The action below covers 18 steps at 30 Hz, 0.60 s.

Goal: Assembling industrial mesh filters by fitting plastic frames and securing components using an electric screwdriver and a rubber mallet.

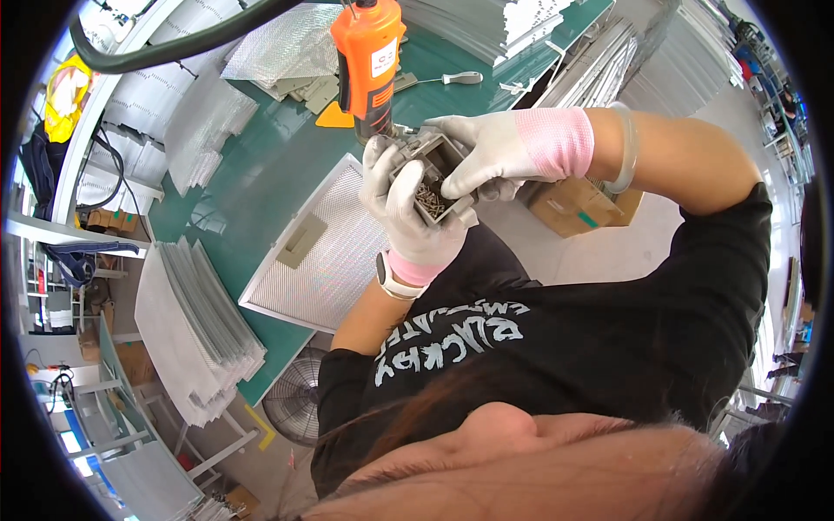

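Both my hands wear white gloves with pink cuffs. Between them is a small grey box [462, 208] with loose screws [432, 198] in its lower end. My left hand [407, 204] wraps round the box from the left. From the right, my right hand [486, 149] grips its side, the thumb bent over the rim toward the screws. Just beyond my left fingertips hangs an orange and black power screwdriver [368, 61], its lower end close to the box. Below on the table lies a framed metal mesh panel [334, 247] with a beige plate [301, 240] on it.
The green table [208, 217] carries stacked panels [193, 321] at its left edge and mesh sheets [282, 52] at the back. A hand screwdriver [460, 78] lies beyond my hands. Cardboard boxes [573, 208] stand right, a floor fan [295, 395] below. A black hose [191, 42] arches overhead.
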{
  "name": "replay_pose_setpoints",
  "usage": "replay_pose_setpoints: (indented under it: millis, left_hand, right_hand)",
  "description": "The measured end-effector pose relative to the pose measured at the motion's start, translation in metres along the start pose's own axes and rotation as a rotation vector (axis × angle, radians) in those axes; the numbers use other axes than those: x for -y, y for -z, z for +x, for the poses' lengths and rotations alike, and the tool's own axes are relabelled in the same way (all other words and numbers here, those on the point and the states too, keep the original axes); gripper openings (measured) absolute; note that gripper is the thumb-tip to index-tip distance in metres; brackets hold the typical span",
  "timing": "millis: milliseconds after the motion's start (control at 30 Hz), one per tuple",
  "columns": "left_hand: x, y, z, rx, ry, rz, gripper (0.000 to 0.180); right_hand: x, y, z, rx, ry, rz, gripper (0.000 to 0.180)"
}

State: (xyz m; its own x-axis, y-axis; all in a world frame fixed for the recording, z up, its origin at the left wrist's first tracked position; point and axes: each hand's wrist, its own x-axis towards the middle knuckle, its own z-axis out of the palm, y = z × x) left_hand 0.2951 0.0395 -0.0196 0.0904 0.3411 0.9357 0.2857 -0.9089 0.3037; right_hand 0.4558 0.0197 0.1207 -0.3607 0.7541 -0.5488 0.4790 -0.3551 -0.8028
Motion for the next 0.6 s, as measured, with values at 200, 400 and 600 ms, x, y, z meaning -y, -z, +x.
replay_pose_setpoints:
  millis: [200,400,600]
  left_hand:
    - [0.003,-0.004,0.01,-0.026,-0.079,-0.018,0.067]
    - [0.023,0.008,0.016,0.078,-0.086,-0.125,0.071]
    - [0.031,0.007,0.013,0.02,-0.069,-0.095,0.066]
  right_hand:
    - [-0.004,-0.005,0.024,0.036,0.037,0.014,0.062]
    - [-0.003,-0.007,0.026,-0.141,-0.053,-0.008,0.063]
    - [0.003,-0.01,0.026,-0.13,-0.021,0.004,0.064]
